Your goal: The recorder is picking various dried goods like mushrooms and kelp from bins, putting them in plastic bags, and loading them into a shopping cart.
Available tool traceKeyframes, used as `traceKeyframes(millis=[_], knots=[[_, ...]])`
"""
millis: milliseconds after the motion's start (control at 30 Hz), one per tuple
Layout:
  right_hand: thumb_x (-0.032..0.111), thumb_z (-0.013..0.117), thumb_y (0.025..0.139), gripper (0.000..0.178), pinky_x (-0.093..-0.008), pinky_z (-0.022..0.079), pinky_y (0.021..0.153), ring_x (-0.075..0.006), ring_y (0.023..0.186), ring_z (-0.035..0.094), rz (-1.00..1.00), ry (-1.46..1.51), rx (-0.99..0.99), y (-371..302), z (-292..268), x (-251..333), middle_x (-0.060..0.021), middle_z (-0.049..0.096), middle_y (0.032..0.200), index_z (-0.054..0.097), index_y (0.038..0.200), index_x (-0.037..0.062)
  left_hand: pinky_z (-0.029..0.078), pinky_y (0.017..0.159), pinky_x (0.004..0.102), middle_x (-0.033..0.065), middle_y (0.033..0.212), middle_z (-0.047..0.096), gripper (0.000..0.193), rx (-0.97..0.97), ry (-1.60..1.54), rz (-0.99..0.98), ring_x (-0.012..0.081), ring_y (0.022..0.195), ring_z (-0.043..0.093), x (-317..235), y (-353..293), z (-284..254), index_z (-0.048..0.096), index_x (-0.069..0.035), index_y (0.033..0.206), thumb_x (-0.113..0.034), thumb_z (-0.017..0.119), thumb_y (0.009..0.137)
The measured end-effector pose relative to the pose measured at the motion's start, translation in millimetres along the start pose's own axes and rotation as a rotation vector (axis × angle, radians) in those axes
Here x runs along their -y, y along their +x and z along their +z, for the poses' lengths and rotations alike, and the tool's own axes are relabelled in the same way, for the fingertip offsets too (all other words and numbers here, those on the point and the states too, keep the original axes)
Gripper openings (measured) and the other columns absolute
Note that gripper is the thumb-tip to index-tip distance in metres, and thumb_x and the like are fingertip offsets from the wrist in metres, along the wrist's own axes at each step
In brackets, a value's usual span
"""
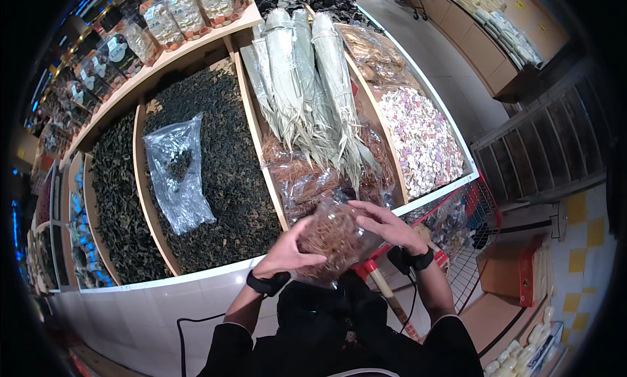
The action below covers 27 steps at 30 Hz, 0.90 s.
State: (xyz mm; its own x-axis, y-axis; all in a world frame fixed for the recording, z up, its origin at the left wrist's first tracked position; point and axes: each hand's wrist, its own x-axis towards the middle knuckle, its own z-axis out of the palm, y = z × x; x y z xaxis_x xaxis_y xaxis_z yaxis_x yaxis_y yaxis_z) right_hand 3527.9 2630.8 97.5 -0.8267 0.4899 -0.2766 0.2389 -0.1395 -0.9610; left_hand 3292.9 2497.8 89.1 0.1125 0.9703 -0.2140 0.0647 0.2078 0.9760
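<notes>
Between my two hands is a clear plastic bag of brown, stringy dried food [332,236], held above the front edge of the display bin. My left hand [294,251] grips the bag's left side, thumb across its front. My right hand [385,225] presses on the upper right side with its fingers over the plastic. Just beyond, similar bags of brown dried strands [304,181] lie in the compartment. Bundles of pale green dried leaves [287,70], wrapped in plastic, rest on top of them at the far side.
Left of this compartment is dark, shredded dried food [235,161] with a crumpled clear bag [179,174] on it. Pink and white dried pieces [418,135] fill the right compartment. A wire shopping cart [473,246] stands at right, near a cardboard box [509,272]. Packaged goods [186,14] line the upper shelf.
</notes>
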Motion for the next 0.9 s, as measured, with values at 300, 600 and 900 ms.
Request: traceKeyframes(millis=[300,600,900], knots=[[0.031,0.058,0.089,0.061,-0.0320,0.043,0.088,-0.0190,0.099,0.056,0.019,-0.125,-0.287,14,11,-42,-0.0145,0.060,0.107,0.033,0.137,0.0039,0.041,0.095,0.0321,0.0150,0.119,0.057,0.082,0.083,0.414,0.063,0.0200,0.109,0.055,13,63,-93,0.037,0.003,0.131,-0.026,0.080,0.068],[0.026,0.063,0.086,0.051,-0.0290,0.046,0.079,-0.0138,0.087,0.056,0.052,-0.015,-0.658,-91,-17,-49,-0.0068,0.061,0.094,0.046,0.128,0.0025,0.042,0.093,0.0292,0.0108,0.117,0.056,0.071,0.587,0.366,-0.030,0.0157,0.106,0.053,-5,199,-54,0.037,0.003,0.131,-0.017,0.076,0.074],[0.013,0.060,0.085,0.037,-0.0276,0.047,0.077,-0.0125,0.085,0.057,0.143,0.133,-1.314,-206,13,-114,-0.0065,0.062,0.090,0.052,0.119,-0.0002,0.043,0.090,0.0287,0.0137,0.120,0.053,0.075,0.494,0.525,-0.015,0.0168,0.106,0.052,7,235,-21,0.028,0.009,0.135,-0.003,0.072,0.075]])
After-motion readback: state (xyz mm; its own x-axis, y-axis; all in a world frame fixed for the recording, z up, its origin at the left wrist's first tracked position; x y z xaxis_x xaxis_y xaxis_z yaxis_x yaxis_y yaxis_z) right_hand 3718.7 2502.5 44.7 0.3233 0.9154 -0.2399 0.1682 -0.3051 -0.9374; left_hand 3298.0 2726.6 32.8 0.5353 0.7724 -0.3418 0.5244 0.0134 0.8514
